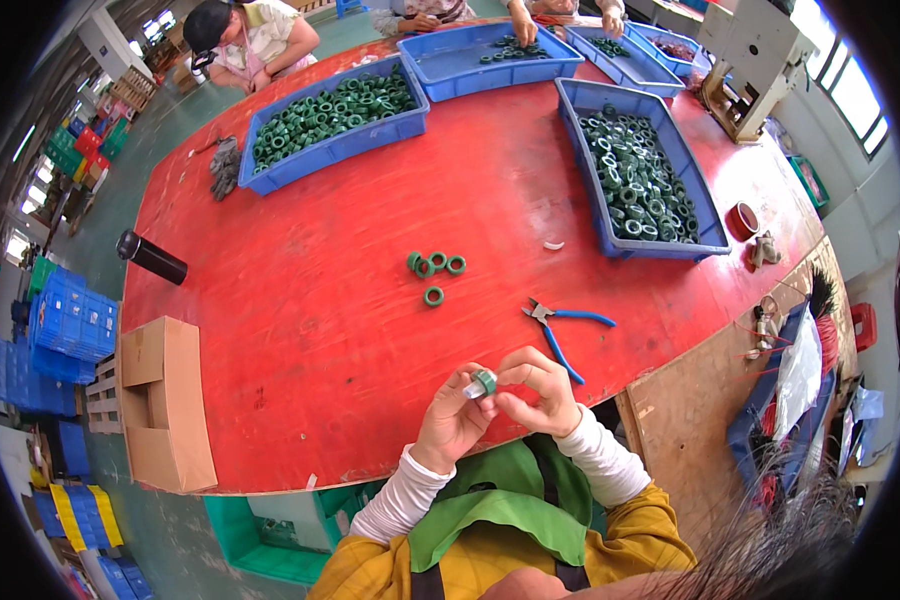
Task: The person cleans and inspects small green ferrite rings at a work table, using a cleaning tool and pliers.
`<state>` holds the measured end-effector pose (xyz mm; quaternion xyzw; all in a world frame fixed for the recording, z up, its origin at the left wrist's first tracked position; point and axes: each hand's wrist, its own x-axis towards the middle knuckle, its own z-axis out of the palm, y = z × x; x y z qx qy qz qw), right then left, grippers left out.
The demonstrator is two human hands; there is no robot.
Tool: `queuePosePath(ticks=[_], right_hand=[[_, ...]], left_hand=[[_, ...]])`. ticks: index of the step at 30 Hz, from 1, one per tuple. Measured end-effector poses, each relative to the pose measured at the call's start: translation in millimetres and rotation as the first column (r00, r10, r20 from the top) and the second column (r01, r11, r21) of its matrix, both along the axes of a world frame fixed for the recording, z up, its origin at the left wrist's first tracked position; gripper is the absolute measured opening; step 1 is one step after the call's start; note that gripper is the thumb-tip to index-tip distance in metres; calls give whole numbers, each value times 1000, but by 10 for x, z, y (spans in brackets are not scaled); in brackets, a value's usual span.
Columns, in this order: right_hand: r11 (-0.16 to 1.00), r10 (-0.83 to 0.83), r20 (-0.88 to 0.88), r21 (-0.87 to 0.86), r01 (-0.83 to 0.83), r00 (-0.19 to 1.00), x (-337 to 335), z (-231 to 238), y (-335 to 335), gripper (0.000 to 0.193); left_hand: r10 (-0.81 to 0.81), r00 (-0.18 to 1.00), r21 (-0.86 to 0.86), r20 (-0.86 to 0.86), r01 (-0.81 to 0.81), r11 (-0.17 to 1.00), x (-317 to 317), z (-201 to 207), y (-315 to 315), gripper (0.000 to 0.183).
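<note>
Left hand (450, 428) raised over the near edge of the red desk (300, 300), its fingers clamped on a green ring (486, 380) with a whitish piece (472, 391), right hand (545, 390) curled just beside, whether gripping, cannot tell.

From where I stand I see a small green ring (486, 379), thick-walled and a little shiny, held up above the near edge of the red worktop (320, 330). It sits tilted at the fingertips of the left hand (452, 425), with those of the right hand (538, 390) close beside it. A pale, translucent piece (473, 391) juts from its lower left side; how far that goes in, I can't tell.
</note>
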<state>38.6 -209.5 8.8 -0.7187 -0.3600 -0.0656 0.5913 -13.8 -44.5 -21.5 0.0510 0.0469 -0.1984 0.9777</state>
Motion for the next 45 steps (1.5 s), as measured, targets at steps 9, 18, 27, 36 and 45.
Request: queuePosePath(ticks=[9,18,27,36,45], right_hand=[[1000,-24,-189,-12,23,982,-31,-29,70,15],[998,-9,-177,-58,-2,984,42,16,49,14],[963,5,-655,207,173,756,-131,-9,174,15],[964,-213,164,-126,234,963,-8,57,222,28],[911,-289,554,-92,402,781,-22,-3,252,27]], left_hand=[[176,964,447,198,-248,859,40,35,7,22],[80,950,692,301,-275,667,139,126,158,23],[114,861,832,496,-508,221,159,178,123,17],[157,867,829,474,-499,253,148,155,128,15],[277,948,586,156,-315,747,173,101,34,17]])
